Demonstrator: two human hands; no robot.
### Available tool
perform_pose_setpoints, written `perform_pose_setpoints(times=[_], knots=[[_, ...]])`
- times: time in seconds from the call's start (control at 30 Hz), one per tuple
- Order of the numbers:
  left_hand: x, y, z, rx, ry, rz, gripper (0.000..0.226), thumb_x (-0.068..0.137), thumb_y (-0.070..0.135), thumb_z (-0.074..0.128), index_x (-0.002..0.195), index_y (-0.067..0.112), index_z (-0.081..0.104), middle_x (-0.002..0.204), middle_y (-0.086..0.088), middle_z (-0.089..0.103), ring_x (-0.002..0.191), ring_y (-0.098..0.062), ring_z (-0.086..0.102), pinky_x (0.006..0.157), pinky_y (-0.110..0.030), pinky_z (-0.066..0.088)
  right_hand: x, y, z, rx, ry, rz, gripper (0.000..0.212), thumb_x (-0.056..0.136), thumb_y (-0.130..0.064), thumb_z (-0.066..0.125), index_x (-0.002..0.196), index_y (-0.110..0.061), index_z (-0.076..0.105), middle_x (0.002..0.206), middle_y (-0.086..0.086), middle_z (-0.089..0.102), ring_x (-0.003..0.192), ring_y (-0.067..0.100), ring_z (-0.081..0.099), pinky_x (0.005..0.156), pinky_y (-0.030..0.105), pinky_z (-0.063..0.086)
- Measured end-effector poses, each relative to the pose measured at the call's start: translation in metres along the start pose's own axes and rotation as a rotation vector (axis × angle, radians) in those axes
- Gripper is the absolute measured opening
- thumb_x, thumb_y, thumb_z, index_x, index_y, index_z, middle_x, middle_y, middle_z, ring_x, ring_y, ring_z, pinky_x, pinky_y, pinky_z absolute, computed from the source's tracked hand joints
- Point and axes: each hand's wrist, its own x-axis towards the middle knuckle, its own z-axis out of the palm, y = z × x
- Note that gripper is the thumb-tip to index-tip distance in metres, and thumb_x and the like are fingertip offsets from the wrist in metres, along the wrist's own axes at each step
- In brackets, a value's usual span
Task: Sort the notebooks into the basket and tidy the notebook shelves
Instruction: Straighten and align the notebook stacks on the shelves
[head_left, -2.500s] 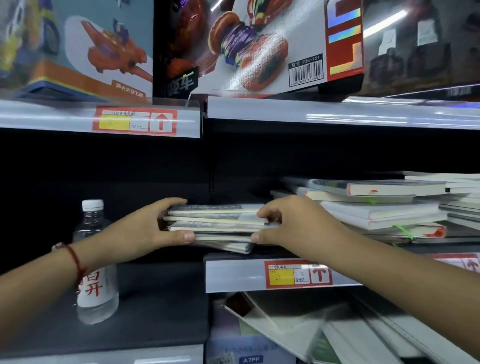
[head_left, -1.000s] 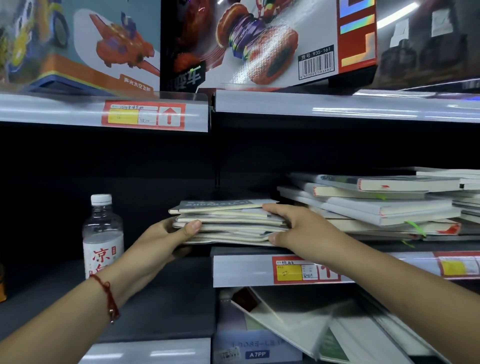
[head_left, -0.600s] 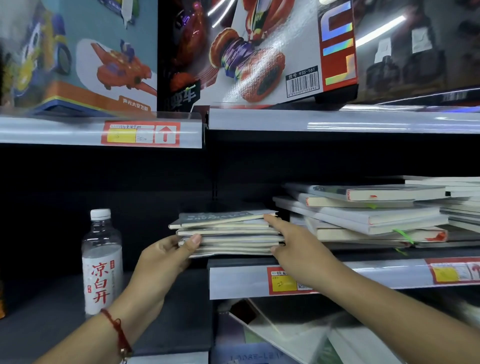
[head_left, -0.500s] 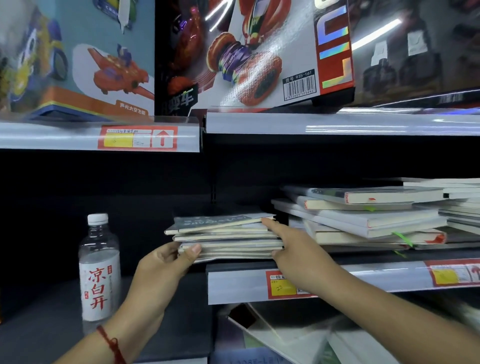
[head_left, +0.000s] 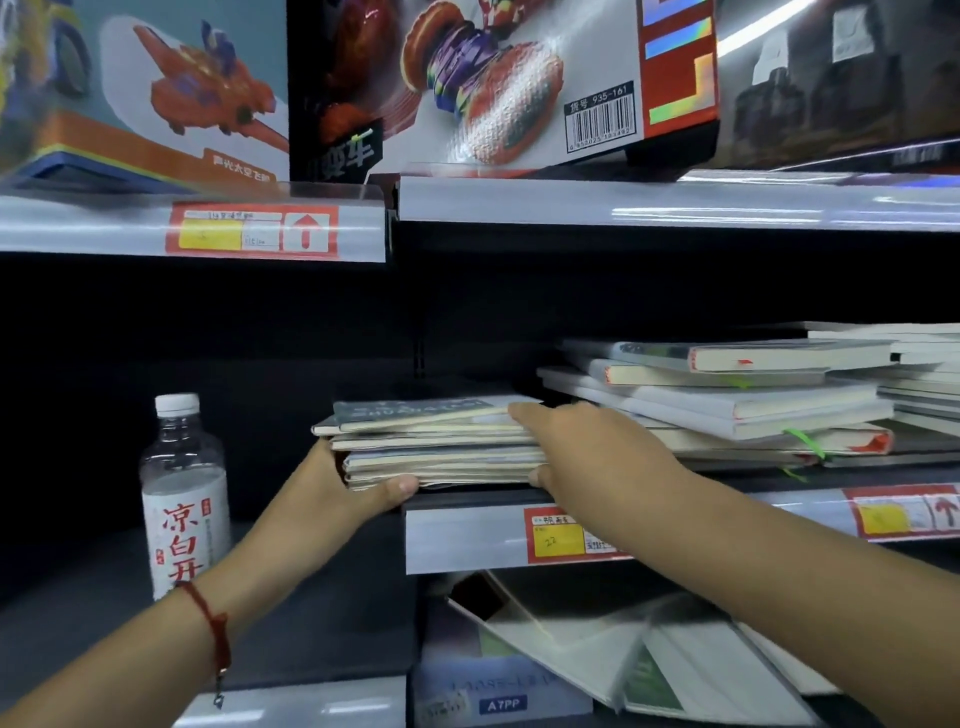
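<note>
- Notebooks (head_left: 436, 444) are stacked flat at the left end of the middle shelf (head_left: 467, 540), overhanging its left edge.
- The stack's left end is gripped by the left hand (head_left: 337, 499), thumb pressed against the lowest front edge.
- The stack's right end is held by the right hand (head_left: 597, 457), fingers laid over the top cover and thumb at the bottom.
- A taller book pile (head_left: 727, 405) is seen just beside it on the right.
- A water bottle (head_left: 184, 493) is stood upright on the lower left shelf.
</note>
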Motion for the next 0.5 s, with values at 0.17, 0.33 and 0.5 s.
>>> perform_pose_setpoints(times=[0.17,0.33,0.5], knots=[[0.006,0.0,0.004,-0.001,-0.009,0.01,0.045,0.078,0.03,0.082,0.118,0.031,0.063,0.106,0.02,0.073,0.097,0.005,0.068,0.083,-0.014,0.048,0.027,0.005,-0.003,-0.305,0.068,-0.129,0.052,0.087,-0.02,0.07,0.134,-0.022,0.047,0.107,0.0,0.066,0.1,0.024,0.059,0.066,0.032,0.033],[0.027,0.002,0.017,0.011,-0.005,-0.047,0.059,0.07,0.041,0.087,0.12,0.029,0.058,0.105,0.015,0.073,0.093,0.004,0.068,0.082,-0.017,0.05,0.045,0.016,0.005,-0.421,0.035,-0.122,0.046,0.089,-0.013,0.065,0.132,-0.019,0.049,0.106,0.003,0.065,0.091,0.022,0.055,0.067,0.033,0.032],[0.032,-0.001,0.017,0.002,-0.064,-0.06,0.064,0.075,0.037,0.084,0.127,0.027,0.049,0.108,0.016,0.07,0.095,0.005,0.066,0.077,-0.009,0.045,0.051,0.018,0.006,-0.395,0.005,-0.094,0.037,0.089,-0.008,0.064,0.122,-0.02,0.054,0.1,0.002,0.065,0.082,0.022,0.054,0.063,0.034,0.034]])
